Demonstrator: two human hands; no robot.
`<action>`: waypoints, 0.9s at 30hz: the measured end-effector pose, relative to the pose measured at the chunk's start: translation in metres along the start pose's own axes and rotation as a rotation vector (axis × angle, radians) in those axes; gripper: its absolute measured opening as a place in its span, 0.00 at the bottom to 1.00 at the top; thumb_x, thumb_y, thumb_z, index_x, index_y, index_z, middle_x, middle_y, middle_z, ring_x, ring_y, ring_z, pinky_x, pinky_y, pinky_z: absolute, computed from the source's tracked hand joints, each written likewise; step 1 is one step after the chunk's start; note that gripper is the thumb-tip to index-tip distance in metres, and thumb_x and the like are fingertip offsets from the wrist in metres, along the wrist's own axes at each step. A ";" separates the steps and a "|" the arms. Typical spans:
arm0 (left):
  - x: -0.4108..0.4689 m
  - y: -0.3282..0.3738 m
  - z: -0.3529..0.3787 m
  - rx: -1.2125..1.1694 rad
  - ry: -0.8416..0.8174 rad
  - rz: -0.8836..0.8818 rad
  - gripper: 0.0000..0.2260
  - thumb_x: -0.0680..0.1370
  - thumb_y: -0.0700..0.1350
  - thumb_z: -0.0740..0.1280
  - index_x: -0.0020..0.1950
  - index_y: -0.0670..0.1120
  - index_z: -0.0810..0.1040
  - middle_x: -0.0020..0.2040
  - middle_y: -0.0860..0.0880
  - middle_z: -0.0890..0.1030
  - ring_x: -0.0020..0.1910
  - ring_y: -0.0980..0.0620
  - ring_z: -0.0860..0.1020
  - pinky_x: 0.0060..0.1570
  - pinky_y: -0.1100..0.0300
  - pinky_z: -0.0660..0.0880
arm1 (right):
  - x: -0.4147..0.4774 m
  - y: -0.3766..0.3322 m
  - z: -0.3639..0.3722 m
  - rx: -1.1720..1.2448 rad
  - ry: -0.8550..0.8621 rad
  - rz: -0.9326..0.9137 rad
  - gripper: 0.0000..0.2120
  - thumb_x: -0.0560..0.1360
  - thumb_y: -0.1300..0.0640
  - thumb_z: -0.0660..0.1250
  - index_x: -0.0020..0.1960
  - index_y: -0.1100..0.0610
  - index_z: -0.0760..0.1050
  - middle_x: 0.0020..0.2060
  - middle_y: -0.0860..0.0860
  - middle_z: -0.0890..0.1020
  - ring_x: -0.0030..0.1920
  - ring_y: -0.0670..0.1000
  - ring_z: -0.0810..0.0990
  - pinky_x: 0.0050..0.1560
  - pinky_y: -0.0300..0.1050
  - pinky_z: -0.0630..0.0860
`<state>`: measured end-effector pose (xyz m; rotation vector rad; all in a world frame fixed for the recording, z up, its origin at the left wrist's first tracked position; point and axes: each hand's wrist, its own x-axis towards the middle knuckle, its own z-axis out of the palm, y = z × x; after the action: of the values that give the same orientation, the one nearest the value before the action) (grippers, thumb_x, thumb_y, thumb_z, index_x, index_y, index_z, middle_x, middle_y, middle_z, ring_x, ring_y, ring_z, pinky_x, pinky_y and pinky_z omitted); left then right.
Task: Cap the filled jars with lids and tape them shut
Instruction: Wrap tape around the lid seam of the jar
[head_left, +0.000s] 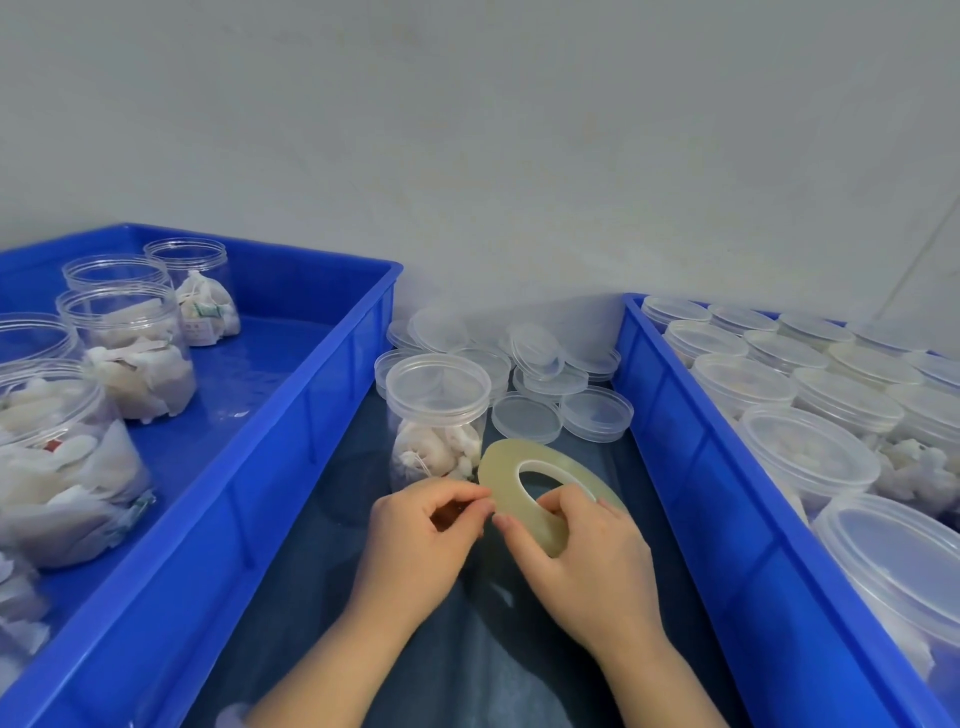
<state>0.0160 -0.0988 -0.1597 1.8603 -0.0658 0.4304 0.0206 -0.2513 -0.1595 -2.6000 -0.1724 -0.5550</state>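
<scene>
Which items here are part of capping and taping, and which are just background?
In the job: translucent yellowish tape roll, held by left hand and right hand; lidded clear plastic jar; loose clear lids; open filled jars, left blue crate; capped jars, right blue crate.
Just there: dark blue table cover; grey wall.

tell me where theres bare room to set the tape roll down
Bare dark cloth lies between the left bin's wall and the left hand, nearer than the capped jar. The left bin's far right floor is also bare. Crowded: loose lids behind the jar, and the right bin packed with capped jars.
</scene>
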 end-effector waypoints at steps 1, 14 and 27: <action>0.000 0.001 0.000 0.007 0.000 0.003 0.14 0.73 0.37 0.72 0.39 0.58 0.81 0.36 0.59 0.83 0.34 0.60 0.81 0.40 0.68 0.77 | 0.000 0.000 0.000 -0.003 -0.002 -0.004 0.26 0.66 0.27 0.53 0.45 0.47 0.74 0.35 0.42 0.78 0.41 0.43 0.73 0.46 0.35 0.61; 0.002 -0.004 0.002 0.060 -0.022 -0.094 0.07 0.73 0.41 0.72 0.38 0.53 0.81 0.33 0.59 0.82 0.31 0.62 0.80 0.35 0.70 0.74 | 0.001 -0.001 -0.001 -0.008 -0.161 -0.074 0.25 0.75 0.34 0.52 0.65 0.46 0.68 0.55 0.41 0.79 0.53 0.45 0.77 0.47 0.40 0.67; -0.002 0.002 0.000 -0.058 0.017 0.047 0.04 0.69 0.46 0.68 0.34 0.51 0.78 0.32 0.54 0.80 0.33 0.53 0.78 0.37 0.52 0.78 | 0.005 -0.006 0.010 0.139 -0.089 -0.126 0.26 0.77 0.38 0.54 0.72 0.47 0.66 0.54 0.47 0.80 0.55 0.50 0.76 0.55 0.47 0.70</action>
<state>0.0143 -0.0998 -0.1588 1.8012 -0.1098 0.4722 0.0271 -0.2416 -0.1633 -2.4917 -0.3923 -0.4539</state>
